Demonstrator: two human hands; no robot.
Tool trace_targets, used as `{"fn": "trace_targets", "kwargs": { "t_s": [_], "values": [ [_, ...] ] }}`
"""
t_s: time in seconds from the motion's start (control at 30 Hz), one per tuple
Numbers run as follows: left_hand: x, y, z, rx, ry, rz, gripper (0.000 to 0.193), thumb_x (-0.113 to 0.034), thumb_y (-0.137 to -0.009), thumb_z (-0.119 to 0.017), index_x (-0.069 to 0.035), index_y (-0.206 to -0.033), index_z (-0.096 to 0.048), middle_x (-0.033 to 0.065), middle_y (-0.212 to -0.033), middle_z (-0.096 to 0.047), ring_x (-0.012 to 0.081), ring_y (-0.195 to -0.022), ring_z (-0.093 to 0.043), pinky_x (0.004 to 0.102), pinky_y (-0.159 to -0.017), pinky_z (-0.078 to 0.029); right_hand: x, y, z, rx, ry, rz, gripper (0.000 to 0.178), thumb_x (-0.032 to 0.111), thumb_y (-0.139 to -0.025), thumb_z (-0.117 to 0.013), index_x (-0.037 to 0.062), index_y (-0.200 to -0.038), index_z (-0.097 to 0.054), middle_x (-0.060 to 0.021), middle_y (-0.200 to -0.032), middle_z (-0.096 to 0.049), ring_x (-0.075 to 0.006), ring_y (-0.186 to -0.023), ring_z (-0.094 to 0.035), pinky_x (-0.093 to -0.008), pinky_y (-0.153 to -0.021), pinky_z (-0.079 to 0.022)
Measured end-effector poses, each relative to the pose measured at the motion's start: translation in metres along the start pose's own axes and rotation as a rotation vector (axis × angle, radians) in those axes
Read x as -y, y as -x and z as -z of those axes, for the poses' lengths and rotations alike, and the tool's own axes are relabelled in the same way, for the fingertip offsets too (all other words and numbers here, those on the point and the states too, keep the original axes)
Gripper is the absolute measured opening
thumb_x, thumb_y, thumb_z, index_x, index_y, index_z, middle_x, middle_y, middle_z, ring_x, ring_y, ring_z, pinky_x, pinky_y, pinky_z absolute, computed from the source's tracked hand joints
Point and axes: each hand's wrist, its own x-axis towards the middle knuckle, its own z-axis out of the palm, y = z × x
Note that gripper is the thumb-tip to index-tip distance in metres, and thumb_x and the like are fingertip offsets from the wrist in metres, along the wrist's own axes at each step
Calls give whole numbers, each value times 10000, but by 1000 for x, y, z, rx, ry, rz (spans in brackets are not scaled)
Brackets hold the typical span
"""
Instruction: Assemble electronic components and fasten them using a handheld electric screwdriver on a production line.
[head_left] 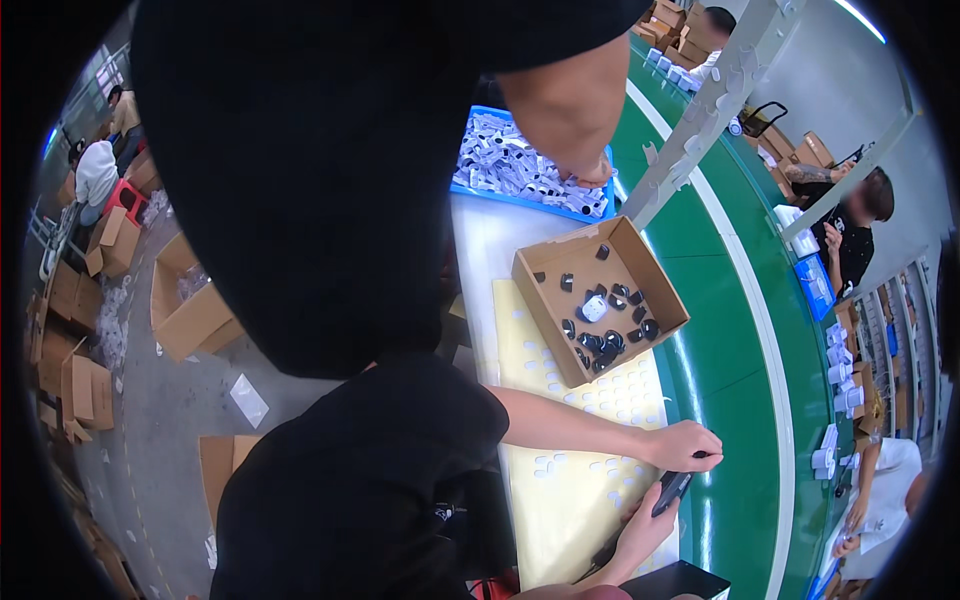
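Note:
My left hand (685, 446) is closed, its fingers pinched together around a small black piece (701, 455) that barely shows. Just below it, my right hand (645, 528) grips a black oblong casing (673, 489), tilted, with its upper end close under the left hand. Both hands are over the right edge of a pale yellow sheet (560, 500) dotted with white oval stickers. Beyond them stands an open cardboard box (545, 300) holding several glossy black parts (603, 345) and one white part (594, 308). A dark strip shows beside my right forearm.
A co-worker in black (300, 180) stands at the upper left, one hand (588, 172) in a blue tray (480, 192) of white parts. A green conveyor (720, 300) curves along the right, below a metal post (700, 120). Open cartons (190, 310) lie on the floor left.

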Motion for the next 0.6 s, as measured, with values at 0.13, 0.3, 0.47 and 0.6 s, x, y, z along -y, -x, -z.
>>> {"fn": "trace_targets", "kwargs": {
  "t_s": [0.13, 0.3, 0.47, 0.6],
  "values": [
    [3, 0, -1, -1, 24, 0, 245, -134, -847, -501, 16, -654, -493, 111, -660, -504, 267, -621, -524, 358, -568, -420, 1, -1, 0, 5, -4, 4, 343, 270, -891, -531, -66, -948, -492, -49, -504, -460, -126, -384, -428, -270, -377, -340],
    [1, -1, -1, 7, 26, 0, 242, -132, -848, -499, 16, -657, -498, 110, -663, -510, 267, -622, -525, 361, -569, -420, 3, 1, 0, -9, -11, 6, 333, 264, -891, -531, -62, -942, -486, -44, -498, -452, -121, -382, -418, -268, -375, -336],
    [-1, 0, 0, -12, 11, -7, 250, -133, -851, -496, 15, -650, -496, 110, -650, -508, 268, -612, -524, 361, -562, -417, 6, 2, 0, -3, -16, -8, 335, 266, -890, -532, -61, -947, -483, -39, -492, -445, -115, -380, -411, -266, -372, -330],
    [-2, 1, 1, -12, 19, -2, 256, -136, -851, -496, 13, -643, -492, 109, -639, -503, 267, -601, -521, 361, -555, -413, 5, 2, 0, 10, -9, -10, 338, 265, -891, -530, -64, -953, -482, -36, -490, -442, -110, -380, -408, -263, -370, -325]
  ]
}}
